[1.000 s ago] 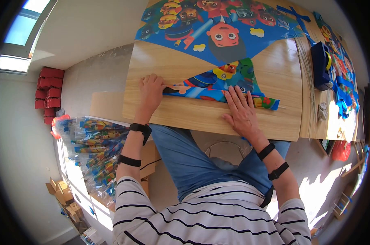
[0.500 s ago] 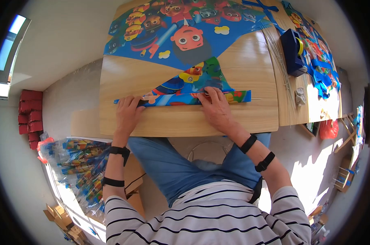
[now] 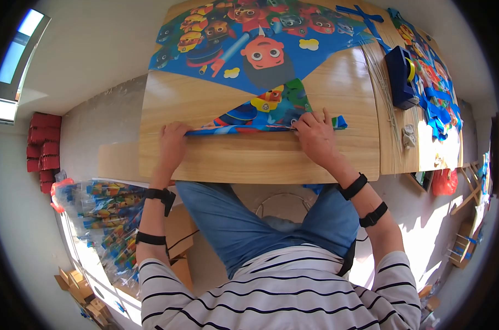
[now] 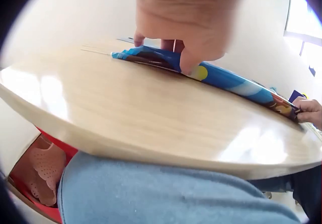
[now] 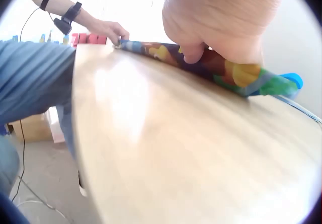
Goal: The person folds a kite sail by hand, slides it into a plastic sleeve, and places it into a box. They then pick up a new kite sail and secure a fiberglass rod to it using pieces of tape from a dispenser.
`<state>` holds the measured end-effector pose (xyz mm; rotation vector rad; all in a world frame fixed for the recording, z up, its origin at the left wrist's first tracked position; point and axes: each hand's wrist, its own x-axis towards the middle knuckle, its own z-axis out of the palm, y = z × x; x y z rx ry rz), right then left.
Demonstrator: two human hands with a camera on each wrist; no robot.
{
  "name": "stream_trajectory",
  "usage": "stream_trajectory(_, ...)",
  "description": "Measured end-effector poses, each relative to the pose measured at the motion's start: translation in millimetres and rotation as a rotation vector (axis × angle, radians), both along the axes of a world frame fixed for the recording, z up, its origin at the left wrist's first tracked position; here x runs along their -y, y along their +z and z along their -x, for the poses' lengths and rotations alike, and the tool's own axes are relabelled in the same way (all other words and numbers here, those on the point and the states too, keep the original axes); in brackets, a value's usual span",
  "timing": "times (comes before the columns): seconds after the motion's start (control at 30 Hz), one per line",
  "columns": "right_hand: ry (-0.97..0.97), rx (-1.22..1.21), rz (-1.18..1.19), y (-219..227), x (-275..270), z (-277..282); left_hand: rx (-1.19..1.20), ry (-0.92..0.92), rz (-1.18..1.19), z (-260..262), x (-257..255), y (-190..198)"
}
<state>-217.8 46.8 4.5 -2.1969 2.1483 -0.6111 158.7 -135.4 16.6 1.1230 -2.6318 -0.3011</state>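
A printed cartoon sheet point(image 3: 267, 104) lies on the table, its near edge rolled into a narrow strip point(image 4: 229, 82). My left hand point(image 3: 173, 144) grips the strip's left end, thumb on the near side and fingers behind, as the left wrist view shows. Toward the right end, my right hand point(image 3: 317, 137) pinches the same strip, its thumb and fingers curled round it in the right wrist view. A thin rod point(image 3: 355, 130) pokes out of the strip's right end, and thin rods point(image 4: 95, 51) extend past the left end.
A larger printed sheet point(image 3: 227, 71) covers the far side of the table point(image 3: 260, 160). To the right are a bundle of thin sticks point(image 3: 382, 93), a blue tape dispenser point(image 3: 399, 77) and blue ribbons point(image 3: 439, 118). Plastic-wrapped printed pieces point(image 3: 106, 220) stand at lower left.
The right hand went from lying flat on the strip to pinching it. The left hand grips further along the left end. The strip looks narrower, rolled away from the body.
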Motion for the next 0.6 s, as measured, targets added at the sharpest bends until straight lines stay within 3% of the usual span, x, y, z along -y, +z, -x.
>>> stream_trajectory(0.17,-0.088,0.076,-0.248,15.8,27.5,24.8,0.027,0.023,-0.194,-3.0,29.0,0.1)
stream_trajectory(0.4,-0.187,-0.067,-0.334,12.6,46.7,29.6,0.134,0.103,-0.339,8.3,41.3,5.4)
stream_trajectory(0.5,-0.182,-0.097,-0.373,14.4,49.8,26.1,0.282,0.178,-0.228,21.9,27.9,20.1)
stream_trajectory(0.6,-0.165,-0.145,-0.368,15.0,51.7,25.4,0.365,0.182,0.094,34.3,8.3,23.6)
